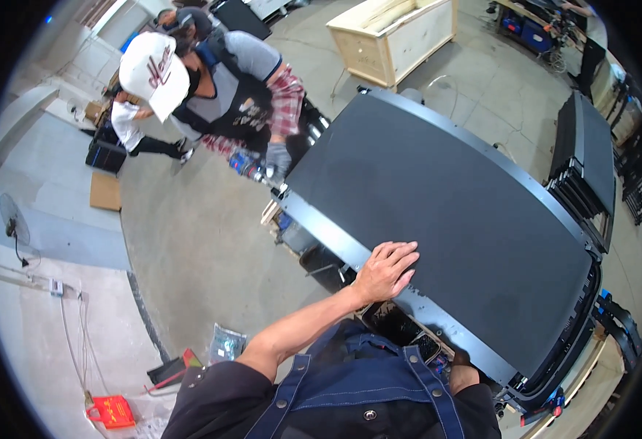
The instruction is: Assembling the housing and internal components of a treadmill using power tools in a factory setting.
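**Panel runs far-left to near-right; left hand on its near edge**

- Large dark flat panel [445, 219] lies straight ahead of me, face up, filling the middle and right of the view. Long axis runs from the far left corner, by the co-worker, down to the near right corner beside me.
- My left hand [385, 272] rests flat on the panel's near long edge, fingers spread and pointing far-right across the surface, palm down. Pressing or steadying, not gripping anything.
- My right hand [461, 360] is low at the near right, mostly hidden under the panel's edge. Cannot tell whether it is closed on the underside or loose.
- Left hand sits roughly mid-length on the edge; the right is nearer the near right corner.
- Co-worker in white cap [153, 73] stands at the far left end, gloved hand [277, 157] by that corner.
- Wooden crate [394, 36] far beyond, well apart. Second dark panel stack [584, 161] to the right.
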Motion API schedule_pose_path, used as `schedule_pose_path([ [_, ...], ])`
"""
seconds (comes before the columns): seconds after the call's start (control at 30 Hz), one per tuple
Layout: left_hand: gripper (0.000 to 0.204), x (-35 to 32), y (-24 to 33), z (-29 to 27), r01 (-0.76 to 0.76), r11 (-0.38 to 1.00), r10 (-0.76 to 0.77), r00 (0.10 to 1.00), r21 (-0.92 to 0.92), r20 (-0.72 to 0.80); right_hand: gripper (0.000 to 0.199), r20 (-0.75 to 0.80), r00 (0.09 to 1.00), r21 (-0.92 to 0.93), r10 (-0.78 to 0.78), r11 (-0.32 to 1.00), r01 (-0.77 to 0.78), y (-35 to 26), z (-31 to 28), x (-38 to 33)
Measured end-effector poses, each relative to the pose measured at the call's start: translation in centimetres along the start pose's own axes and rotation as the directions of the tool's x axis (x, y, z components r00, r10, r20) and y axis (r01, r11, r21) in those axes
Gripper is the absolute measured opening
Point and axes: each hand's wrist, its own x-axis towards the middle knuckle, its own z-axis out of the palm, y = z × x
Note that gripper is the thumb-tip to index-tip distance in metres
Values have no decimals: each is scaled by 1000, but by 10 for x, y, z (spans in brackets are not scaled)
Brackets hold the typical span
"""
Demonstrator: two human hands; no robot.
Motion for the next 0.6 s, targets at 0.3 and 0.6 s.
schedule_pose_path([
  [0.3, 38, -7, 9, -2, 18, 999, -19, 1000, 49, 21, 32, 200, 963, -280, -180, 932, 232, -77, -53, -126],
  [0.6, 35, -10, -1, -5, -15, 1000, 16, 999, 19, -31, 31, 175, 889, -507, -423, 735, 450, -113, -103, -175],
])
